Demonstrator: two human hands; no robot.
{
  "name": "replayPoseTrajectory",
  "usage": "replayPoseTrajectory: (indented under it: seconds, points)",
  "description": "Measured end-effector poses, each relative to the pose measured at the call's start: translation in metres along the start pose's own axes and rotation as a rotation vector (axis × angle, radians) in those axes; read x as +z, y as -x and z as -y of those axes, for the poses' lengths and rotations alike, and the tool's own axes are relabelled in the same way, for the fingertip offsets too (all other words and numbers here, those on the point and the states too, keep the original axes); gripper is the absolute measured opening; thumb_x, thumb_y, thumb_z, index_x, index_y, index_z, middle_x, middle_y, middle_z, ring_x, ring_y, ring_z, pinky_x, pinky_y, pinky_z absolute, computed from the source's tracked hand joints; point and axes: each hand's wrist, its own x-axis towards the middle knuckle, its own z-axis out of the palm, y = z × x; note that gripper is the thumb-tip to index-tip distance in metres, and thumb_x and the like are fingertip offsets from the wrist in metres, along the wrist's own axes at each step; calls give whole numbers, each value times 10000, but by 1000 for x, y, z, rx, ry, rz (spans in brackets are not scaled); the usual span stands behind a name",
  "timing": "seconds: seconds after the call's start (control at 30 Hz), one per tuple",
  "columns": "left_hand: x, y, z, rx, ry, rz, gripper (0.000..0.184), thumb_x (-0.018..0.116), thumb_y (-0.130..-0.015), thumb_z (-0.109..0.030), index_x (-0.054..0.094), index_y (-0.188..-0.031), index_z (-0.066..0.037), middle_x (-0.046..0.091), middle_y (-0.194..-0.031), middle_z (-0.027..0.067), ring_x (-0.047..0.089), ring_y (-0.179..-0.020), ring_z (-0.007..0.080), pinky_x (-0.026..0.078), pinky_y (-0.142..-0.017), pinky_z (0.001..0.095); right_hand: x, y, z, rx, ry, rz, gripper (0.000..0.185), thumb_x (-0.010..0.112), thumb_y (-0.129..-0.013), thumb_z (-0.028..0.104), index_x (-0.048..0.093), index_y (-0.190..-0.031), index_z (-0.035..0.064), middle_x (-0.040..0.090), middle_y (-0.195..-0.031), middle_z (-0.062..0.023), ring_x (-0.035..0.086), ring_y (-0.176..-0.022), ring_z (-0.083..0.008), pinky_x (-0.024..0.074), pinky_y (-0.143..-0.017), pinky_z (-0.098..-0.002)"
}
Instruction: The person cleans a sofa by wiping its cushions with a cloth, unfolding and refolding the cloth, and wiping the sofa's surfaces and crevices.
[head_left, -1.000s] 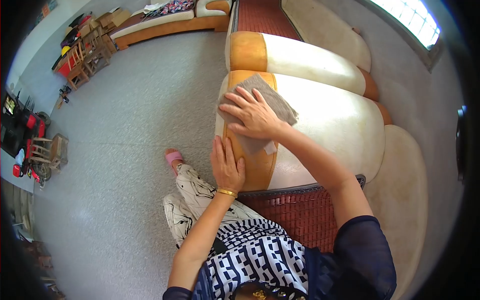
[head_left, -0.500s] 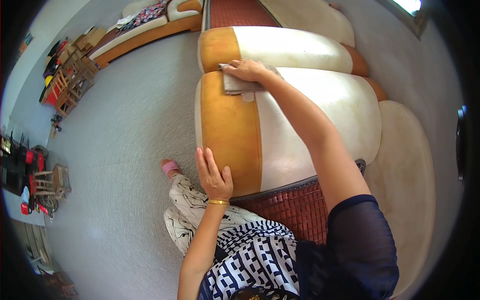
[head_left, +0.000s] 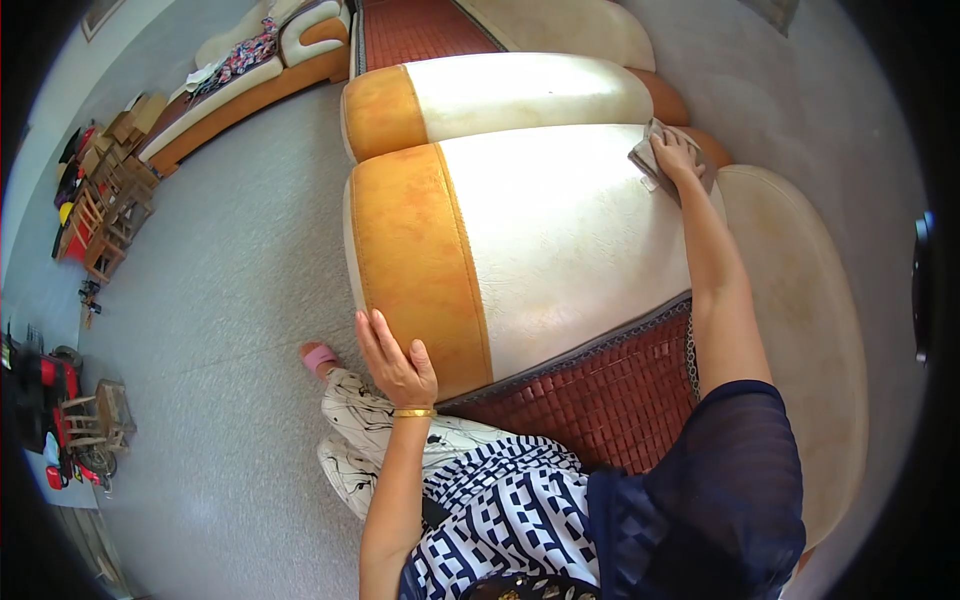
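My right hand [head_left: 677, 155] presses a folded grey-brown cloth [head_left: 646, 160] onto the far right end of a sofa armrest [head_left: 560, 220], close to the backrest. The armrest is cream-white, with an orange-tan band at its left end. Against that band rests my left hand [head_left: 398, 368], flat with its fingers stretched out and holding nothing. A gold bracelet [head_left: 414, 412] circles the left wrist. Part of the cloth is hidden under the right hand.
Beyond stands a second cream and orange armrest [head_left: 530, 90]. A reddish-brown woven mat [head_left: 590, 415] covers the seat beside me, and a cream backrest [head_left: 800, 330] runs along the wall. Another sofa [head_left: 225, 100], wooden chairs [head_left: 115, 225] and a stool [head_left: 110, 410] stand to the left.
My right hand has slid the cloth from the armrest's orange end across the white surface to its right end. My left hand stays on the orange band. The view has shifted slightly.
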Motion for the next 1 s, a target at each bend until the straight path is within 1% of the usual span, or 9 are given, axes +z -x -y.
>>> replayPoseTrajectory:
  seconds: [0.13,0.33,0.5,0.57,0.73,0.8,0.87,0.9,1.0]
  points:
    - [1,0,0,0,-16,-18,595,359,-970,-368,336,-1397,46,314,-1435,274,325,-1327,412,272,-1089,471,5,30,-15,-43,-15,-17,619,335,-894,556,340,-1434,253,255,-1525,-34,189,-1411,-292,132,-1083,-629]
    - [-2,0,0,8,-17,-28,583,375,-966,-360,342,-1401,28,320,-1429,274,324,-1327,411,273,-1089,473,22,112,-24,-239,-51,-213,579,354,-920,521,339,-1432,249,265,-1518,-62,201,-1405,-310,146,-1078,-628]
    - [-1,1,2,21,-28,-36,580,396,-960,-349,340,-1404,19,322,-1427,271,320,-1323,418,270,-1088,480,34,205,-7,-392,-80,-306,585,367,-926,486,334,-1435,198,269,-1511,-96,210,-1399,-320,143,-1084,-615]
    - [-1,1,3,21,-28,-37,580,399,-959,-347,339,-1404,20,322,-1426,273,319,-1323,418,271,-1088,481,41,241,2,-524,-128,-334,598,385,-919,456,322,-1443,174,234,-1527,-92,162,-1416,-311,104,-1097,-602]
    - [-1,1,3,21,-13,-34,586,409,-956,-348,338,-1402,27,319,-1426,277,323,-1318,421,272,-1087,477,54,321,37,-788,-104,-299,646,449,-880,423,302,-1462,184,167,-1545,-113,54,-1435,-319,7,-1115,-570]
    - [-1,1,3,17,-16,-36,590,408,-957,-354,338,-1402,28,319,-1426,278,324,-1317,422,272,-1087,477,41,333,56,-856,-116,-276,648,465,-877,431,314,-1454,177,200,-1528,-134,92,-1422,-352,34,-1106,-585]
    - [-1,1,4,17,-17,-36,594,408,-957,-359,337,-1402,28,318,-1426,280,325,-1316,423,272,-1087,476,32,329,76,-883,-90,-225,648,481,-873,438,330,-1442,169,231,-1513,-136,134,-1406,-368,87,-1089,-602]
    - [-1,1,3,17,-8,-39,596,405,-959,-365,339,-1401,29,318,-1425,281,326,-1315,424,272,-1086,476,29,324,86,-920,-89,-267,640,495,-867,443,349,-1426,167,265,-1494,-146,179,-1387,-385,127,-1073,-608]
    - [-1,0,3,15,2,-43,599,398,-961,-374,341,-1399,30,317,-1425,283,326,-1316,425,273,-1085,478,25,302,118,-949,-107,-213,630,483,-870,444,355,-1421,166,295,-1478,-156,201,-1379,-390,127,-1073,-612]
